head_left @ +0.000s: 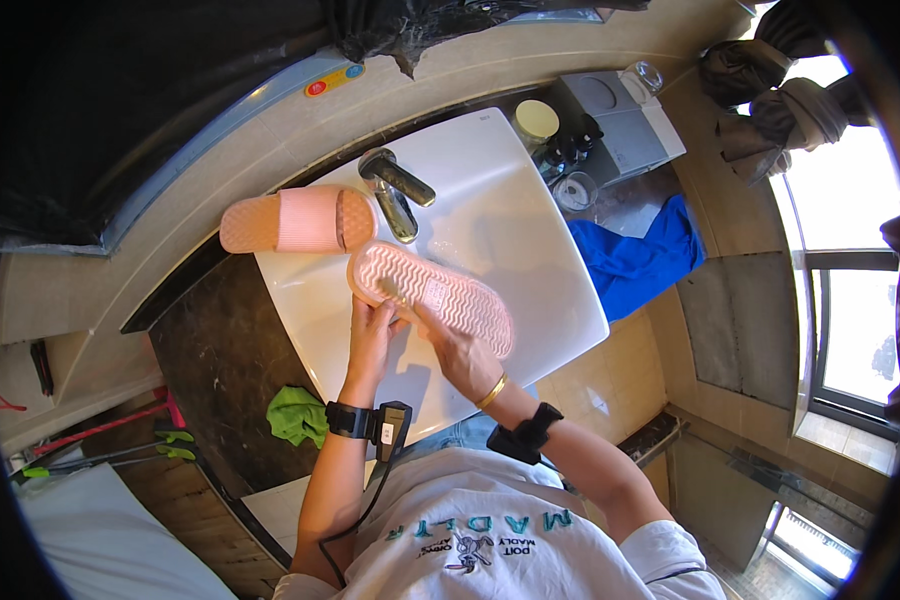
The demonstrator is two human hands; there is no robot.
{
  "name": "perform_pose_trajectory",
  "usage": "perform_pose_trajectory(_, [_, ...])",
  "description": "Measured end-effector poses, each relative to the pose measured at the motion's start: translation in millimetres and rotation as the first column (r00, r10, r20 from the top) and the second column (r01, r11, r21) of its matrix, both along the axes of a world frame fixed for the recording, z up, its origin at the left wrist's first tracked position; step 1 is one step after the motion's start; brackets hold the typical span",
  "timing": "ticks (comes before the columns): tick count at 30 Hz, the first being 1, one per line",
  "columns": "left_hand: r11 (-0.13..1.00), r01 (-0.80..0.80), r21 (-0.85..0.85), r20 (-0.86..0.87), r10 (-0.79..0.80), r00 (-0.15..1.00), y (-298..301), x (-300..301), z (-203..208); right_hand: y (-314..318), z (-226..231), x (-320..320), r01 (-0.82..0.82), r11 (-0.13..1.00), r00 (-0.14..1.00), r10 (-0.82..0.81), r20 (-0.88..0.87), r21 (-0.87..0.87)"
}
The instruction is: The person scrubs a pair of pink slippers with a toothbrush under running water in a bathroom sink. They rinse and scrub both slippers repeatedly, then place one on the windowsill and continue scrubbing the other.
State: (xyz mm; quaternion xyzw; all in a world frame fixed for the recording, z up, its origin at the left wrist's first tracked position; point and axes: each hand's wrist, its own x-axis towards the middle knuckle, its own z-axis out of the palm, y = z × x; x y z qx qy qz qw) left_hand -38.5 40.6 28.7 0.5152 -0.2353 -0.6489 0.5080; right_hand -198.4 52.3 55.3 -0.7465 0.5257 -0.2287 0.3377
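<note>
A pink slipper [435, 293] is held over the white sink [510, 190], its wavy-ridged sole facing up. My left hand [372, 325] is closed on the slipper's near edge by its left end, some fingers hidden beneath it. My right hand [462, 355] grips the same edge farther right, its fingers lying partly on the sole. The matching pink slipper [310, 220] rests strap up across the sink's back left edge, beside the metal faucet [398, 190]. Water drops show on the basin behind the held slipper.
A green cloth [297, 416] lies on the dark counter [220, 340] left of the sink. To the right are a blue cloth [650, 255], a glass bowl [575, 192], dark bottles and a grey box [615, 120]. A cable hangs from my left wrist.
</note>
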Motion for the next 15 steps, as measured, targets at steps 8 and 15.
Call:
perform_pose_trajectory(8, [0.999, 0.015, -0.028, 0.107, -0.012, 0.994, -2, 2, 6, -3, 1, 7, 0.0, 0.992, 1.0, -0.001, -0.015, -0.125])
perform_pose_trajectory(15, [0.995, 0.04, -0.09, 0.197, -0.021, 0.98, 0, -2, 20, -8, 12, 8, 0.079, 0.995, 0.994, -0.074, 0.082, -0.055])
